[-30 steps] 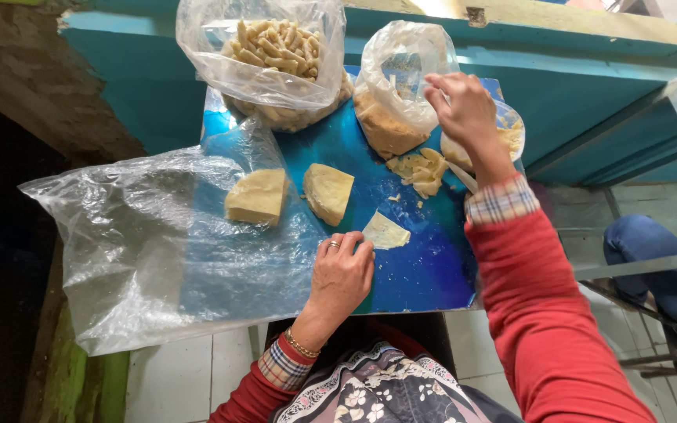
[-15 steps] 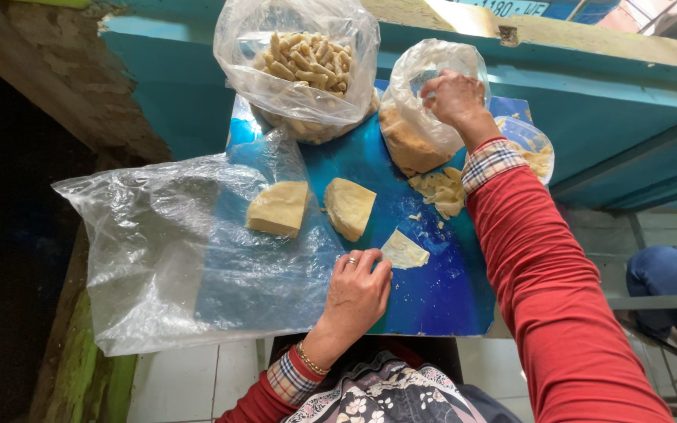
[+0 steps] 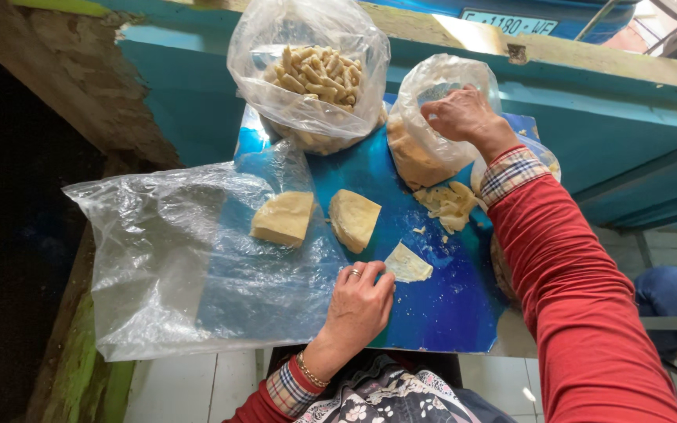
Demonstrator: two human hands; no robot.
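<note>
My left hand [image 3: 356, 305] rests on a shiny blue board [image 3: 440, 305], its fingertips touching a thin pale dough slice [image 3: 407, 265]. My right hand [image 3: 464, 116] reaches into a clear plastic bag [image 3: 432, 117] that holds a tan dough lump [image 3: 413, 160]; what the fingers hold is hidden. Two wedge-shaped dough pieces [image 3: 284, 218] [image 3: 354, 219] lie side by side mid-board. A torn pile of dough scraps [image 3: 450, 204] sits under my right wrist.
A large clear bag of short dough sticks [image 3: 311, 74] stands at the board's far left. A flat plastic sheet [image 3: 174, 258] spreads left over the board's edge. A teal ledge [image 3: 605, 125] runs behind. Another person's blue-clad leg [image 3: 671, 298] is at right.
My right hand has moved from the bag's right side to its open mouth. My left hand stays by the thin slice. The view has shifted a little.
</note>
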